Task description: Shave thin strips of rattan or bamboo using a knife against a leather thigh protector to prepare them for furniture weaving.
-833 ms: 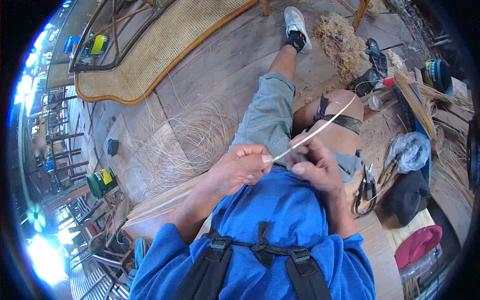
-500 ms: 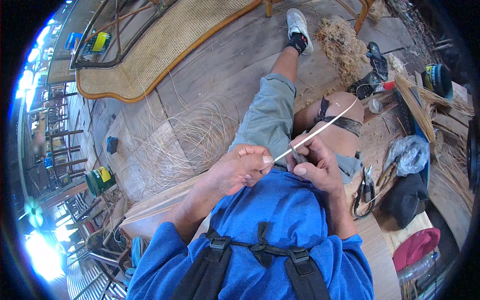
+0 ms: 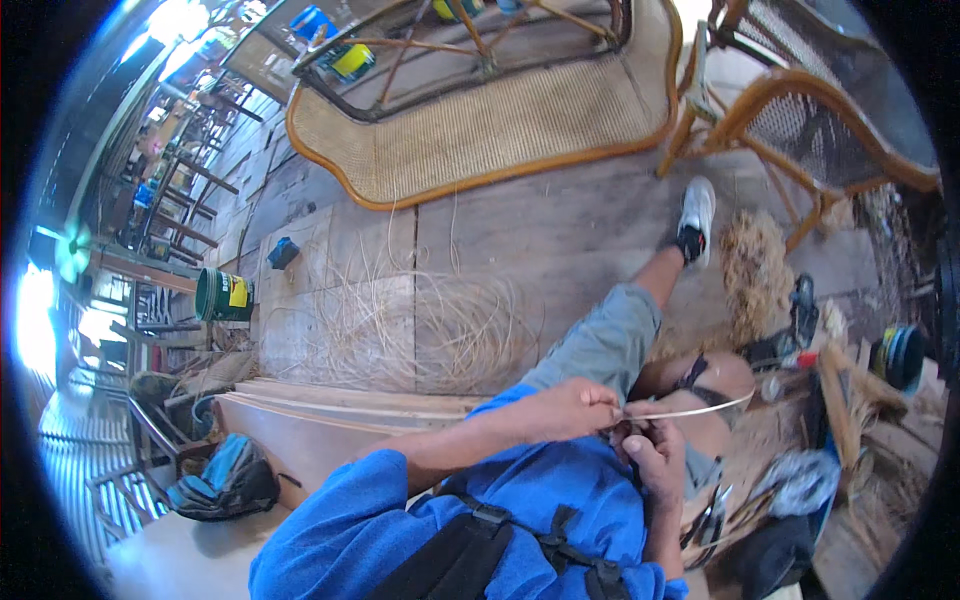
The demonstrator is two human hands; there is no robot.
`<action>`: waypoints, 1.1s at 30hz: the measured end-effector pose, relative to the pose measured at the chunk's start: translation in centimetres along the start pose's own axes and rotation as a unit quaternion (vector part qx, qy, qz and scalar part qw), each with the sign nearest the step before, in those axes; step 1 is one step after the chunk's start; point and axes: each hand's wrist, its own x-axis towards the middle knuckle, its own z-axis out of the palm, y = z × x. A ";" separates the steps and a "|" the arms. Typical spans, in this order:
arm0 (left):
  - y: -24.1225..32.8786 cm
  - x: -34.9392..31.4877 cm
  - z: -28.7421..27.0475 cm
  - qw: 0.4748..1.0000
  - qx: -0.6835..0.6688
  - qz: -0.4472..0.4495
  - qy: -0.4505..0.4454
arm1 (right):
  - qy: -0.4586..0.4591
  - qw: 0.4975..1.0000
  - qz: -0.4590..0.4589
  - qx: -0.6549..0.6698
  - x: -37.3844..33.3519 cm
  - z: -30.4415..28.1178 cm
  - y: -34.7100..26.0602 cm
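Observation:
A thin pale cane strip (image 3: 700,410) runs across in front of my body, bending up at its far right end near my knee. My left hand (image 3: 570,410) is closed on its left end, fingers pinched together. Right beside it, my right hand (image 3: 655,450) is closed around the strip and a small dark tool, mostly hidden by its fingers; the tool's kind cannot be made out. A strip of dark material (image 3: 690,375) is tied around my bent right knee, below the strip.
Loose cane strands (image 3: 430,325) lie coiled on the floor ahead. Beyond is a woven cane furniture panel (image 3: 500,130) with a wooden rim. Scissors (image 3: 712,515) lie at my right, near a clear plastic bag (image 3: 805,480). A heap of shavings (image 3: 752,270) sits beside my shoe (image 3: 697,220).
The view has swung, showing more of the floor and furniture ahead. The strip now lies nearly level instead of slanting up to the right. Both hands are still closed on it, close together.

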 end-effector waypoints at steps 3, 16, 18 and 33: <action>-1.4 0.1 -0.6 0.962 0.232 0.093 0.110 | 0.082 0.993 -0.082 0.023 0.6 -2.7 -1.4; -3.2 0.9 -0.5 0.930 0.322 0.115 0.132 | 0.239 0.965 -0.059 0.087 1.6 -3.5 -0.7; -3.3 0.6 -0.8 0.935 0.314 0.103 0.129 | 0.243 0.968 -0.011 0.053 1.5 -4.5 -1.0; -3.4 2.1 0.3 0.933 0.297 0.144 0.145 | 0.058 0.997 0.034 -0.030 2.5 -1.7 2.7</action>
